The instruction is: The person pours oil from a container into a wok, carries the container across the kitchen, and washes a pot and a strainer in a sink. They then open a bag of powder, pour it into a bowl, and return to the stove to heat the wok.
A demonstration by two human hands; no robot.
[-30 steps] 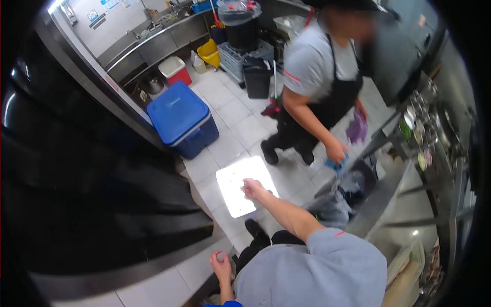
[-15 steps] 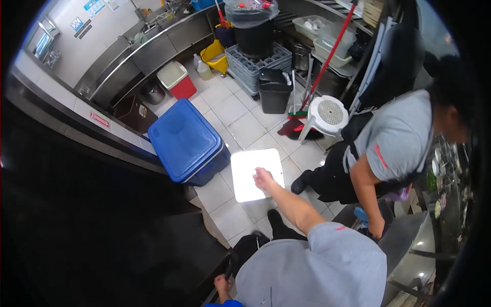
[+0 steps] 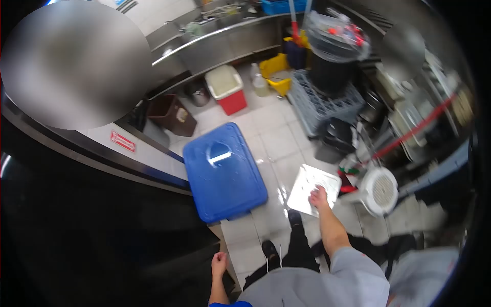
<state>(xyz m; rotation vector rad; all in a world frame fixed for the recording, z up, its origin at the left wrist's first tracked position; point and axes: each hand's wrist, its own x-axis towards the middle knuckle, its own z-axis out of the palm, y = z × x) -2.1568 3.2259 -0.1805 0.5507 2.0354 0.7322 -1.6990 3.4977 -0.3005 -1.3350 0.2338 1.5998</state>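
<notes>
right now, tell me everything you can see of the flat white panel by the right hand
The flat panel is roughly square with rounded corners, bright white to silvery. Glare and blur hide surface detail, and it could be plastic or metal. It appears turned askew, face up toward the camera, in front of the person and seemingly above the tiled floor, between the blue cooler and the white stool. The right hand holds it near the middle; the fingers cover the exact grip.

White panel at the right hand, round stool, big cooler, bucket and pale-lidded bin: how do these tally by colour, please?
White: 2 (panel at the right hand, round stool)
Blue: 1 (big cooler)
Yellow: 1 (bucket)
Red: 1 (pale-lidded bin)
Total: 5
</notes>
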